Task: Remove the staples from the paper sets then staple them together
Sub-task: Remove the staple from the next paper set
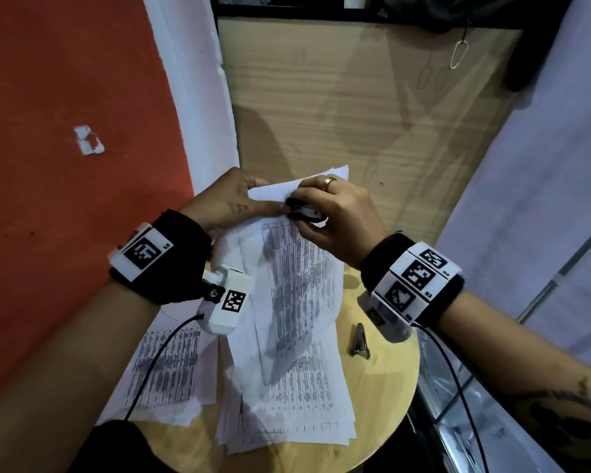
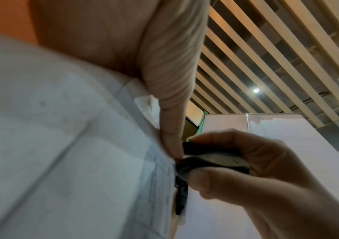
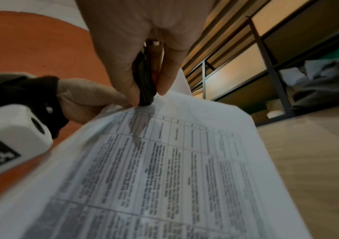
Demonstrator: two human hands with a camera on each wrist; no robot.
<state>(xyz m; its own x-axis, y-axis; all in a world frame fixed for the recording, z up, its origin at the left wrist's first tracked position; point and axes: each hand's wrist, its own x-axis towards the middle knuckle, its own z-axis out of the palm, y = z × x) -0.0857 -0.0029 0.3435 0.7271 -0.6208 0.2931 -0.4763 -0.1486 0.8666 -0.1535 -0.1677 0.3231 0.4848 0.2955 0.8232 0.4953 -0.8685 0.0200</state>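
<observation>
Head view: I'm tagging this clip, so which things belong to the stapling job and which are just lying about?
In use:
held paper set
black tool in right hand
left hand
paper stacks on table

Lying about:
metal clip
wire loop hanging

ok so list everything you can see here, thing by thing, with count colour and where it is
held paper set: one, white with printed tables, lifted over the table, top corner between both hands
small tool: one, black and white, at the held set's top corner; stapler or remover, cannot tell
loose paper stacks: at least two, white printed, lying on the table
metal tool: one, dark grey, on the table right of the papers
table: one, round, light wood
wall: red, left
board: light wood, behind the table
left hand: holds the set's top corner
right hand: grips the small tool
</observation>
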